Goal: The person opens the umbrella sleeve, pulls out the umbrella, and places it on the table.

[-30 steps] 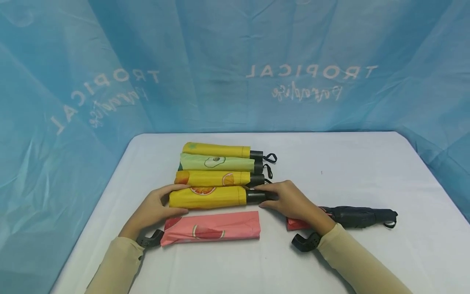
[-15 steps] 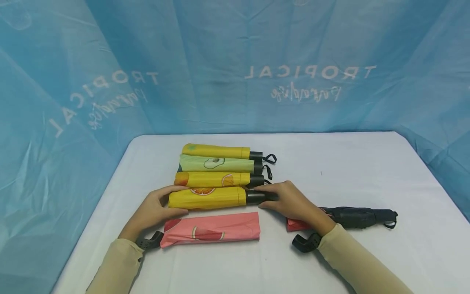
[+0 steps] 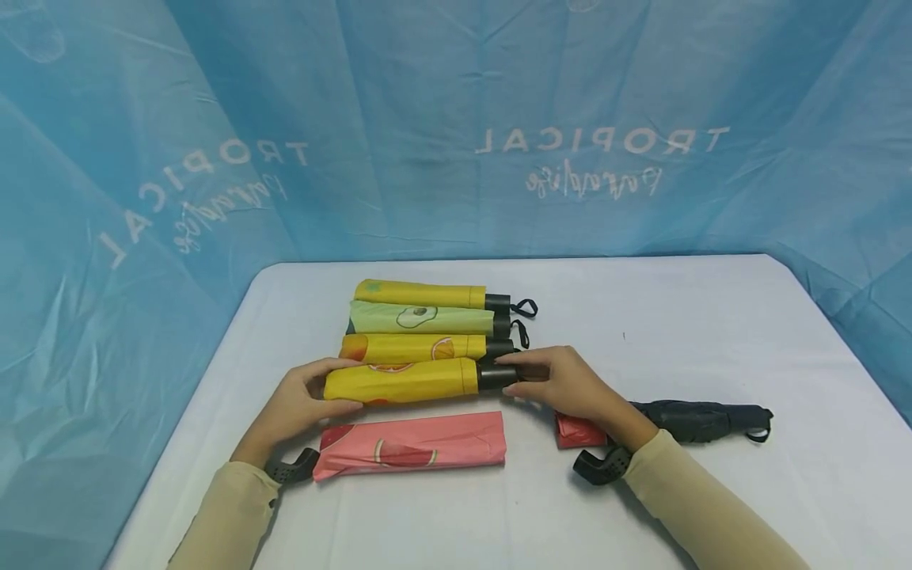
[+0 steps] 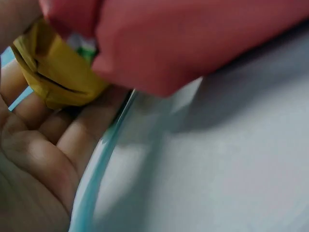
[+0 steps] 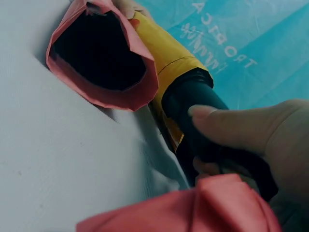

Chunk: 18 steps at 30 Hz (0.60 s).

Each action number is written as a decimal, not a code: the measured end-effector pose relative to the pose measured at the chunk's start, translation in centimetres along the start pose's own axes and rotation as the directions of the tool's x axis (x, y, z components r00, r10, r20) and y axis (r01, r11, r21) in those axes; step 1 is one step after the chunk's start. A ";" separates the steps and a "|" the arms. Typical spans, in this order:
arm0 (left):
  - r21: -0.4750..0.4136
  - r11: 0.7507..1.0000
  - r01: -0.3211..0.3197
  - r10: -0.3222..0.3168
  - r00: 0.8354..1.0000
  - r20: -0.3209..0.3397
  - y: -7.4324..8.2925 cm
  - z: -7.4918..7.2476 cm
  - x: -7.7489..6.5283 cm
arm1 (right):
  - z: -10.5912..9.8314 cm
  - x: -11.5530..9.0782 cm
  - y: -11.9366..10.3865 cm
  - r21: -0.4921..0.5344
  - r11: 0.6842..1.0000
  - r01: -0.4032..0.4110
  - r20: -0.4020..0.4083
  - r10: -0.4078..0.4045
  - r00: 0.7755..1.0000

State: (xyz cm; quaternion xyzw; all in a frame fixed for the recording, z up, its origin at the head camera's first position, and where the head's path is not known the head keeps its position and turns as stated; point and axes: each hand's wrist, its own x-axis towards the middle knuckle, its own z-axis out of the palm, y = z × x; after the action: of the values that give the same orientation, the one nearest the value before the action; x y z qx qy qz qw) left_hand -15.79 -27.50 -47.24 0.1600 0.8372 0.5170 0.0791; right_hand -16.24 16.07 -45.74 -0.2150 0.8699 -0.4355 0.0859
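Both my hands hold a folded umbrella in a yellow sleeve with an orange-slice print. My left hand has thumb and fingers around its left end; the left wrist view shows the sleeve's yellow end against the fingers. With thumb and fingers, my right hand pinches the umbrella's black handle, which sticks out of the sleeve. Directly behind lies another yellow umbrella with citrus print. Nearer me is a pink watermelon-print sleeve, whose right end gapes in the right wrist view.
Farther back in the row lie a green avocado-print umbrella and a yellow one. A black folded umbrella with a red end lies partly under my right forearm. A blue printed curtain surrounds the white table.
In the last half second my right hand has shifted slightly right and away from me. The held umbrella's handle end has tilted a little toward the back; the other umbrellas stay put.
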 end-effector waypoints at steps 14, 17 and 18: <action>-0.063 0.996 -0.064 0.062 0.997 -0.043 2.3 -0.2 1.6 | -1.1 -0.5 -0.8 0.495 0.868 -0.024 -0.077 0.071 0.994; -0.094 0.992 -0.081 0.077 0.996 -0.040 2.9 -0.2 1.7 | -1.5 -0.6 -1.3 0.530 0.848 -0.022 -0.087 0.080 0.993; -0.110 0.990 -0.087 0.084 0.996 -0.040 3.1 -0.3 1.7 | -1.7 -0.7 -1.6 0.535 0.845 -0.020 -0.088 0.080 0.993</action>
State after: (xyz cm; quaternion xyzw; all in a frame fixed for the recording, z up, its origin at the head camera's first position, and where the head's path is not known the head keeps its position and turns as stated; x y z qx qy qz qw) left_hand -16.91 -25.80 -44.27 0.1820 0.8006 0.5686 0.0511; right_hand -15.74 16.71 -43.50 -0.1363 0.7234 -0.6684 0.1067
